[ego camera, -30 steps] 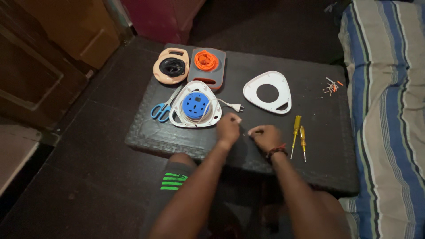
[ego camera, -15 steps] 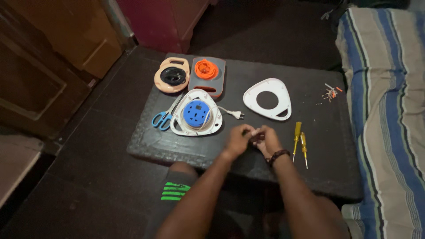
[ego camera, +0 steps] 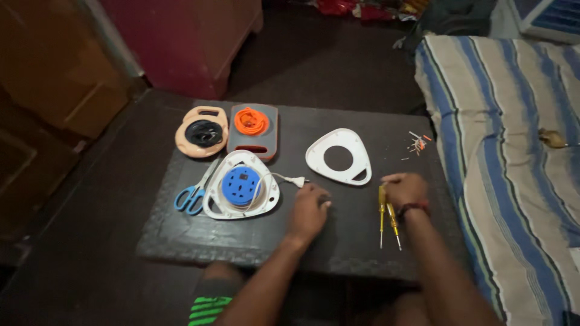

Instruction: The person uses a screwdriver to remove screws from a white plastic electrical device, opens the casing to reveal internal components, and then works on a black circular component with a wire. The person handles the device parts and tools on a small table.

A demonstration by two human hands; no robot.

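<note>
My left hand (ego camera: 308, 211) rests on the dark table (ego camera: 181, 241) with its fingers curled under, just below the white plug (ego camera: 296, 180) of a white cord reel with a blue socket hub (ego camera: 240, 188). No object shows in it. My right hand (ego camera: 403, 188), a band on its wrist, lies to the right with its fingers bent. Its fingertips are at the handle end of one of two yellow screwdrivers (ego camera: 382, 208). Whether it grips that handle is hidden. A white triangular reel cover (ego camera: 338, 158) lies between and beyond the hands.
Blue-handled scissors (ego camera: 192, 194) lie left of the white reel. Behind are a peach reel with black cable (ego camera: 202, 133) and a grey reel with orange cable (ego camera: 252, 128). Small wire scraps (ego camera: 417, 143) sit near the right edge. A striped mattress (ego camera: 513, 181) borders the table's right.
My hands were together at the table's front middle, working on something thin. They have moved apart, the right one over to the screwdrivers. The camera has come closer.
</note>
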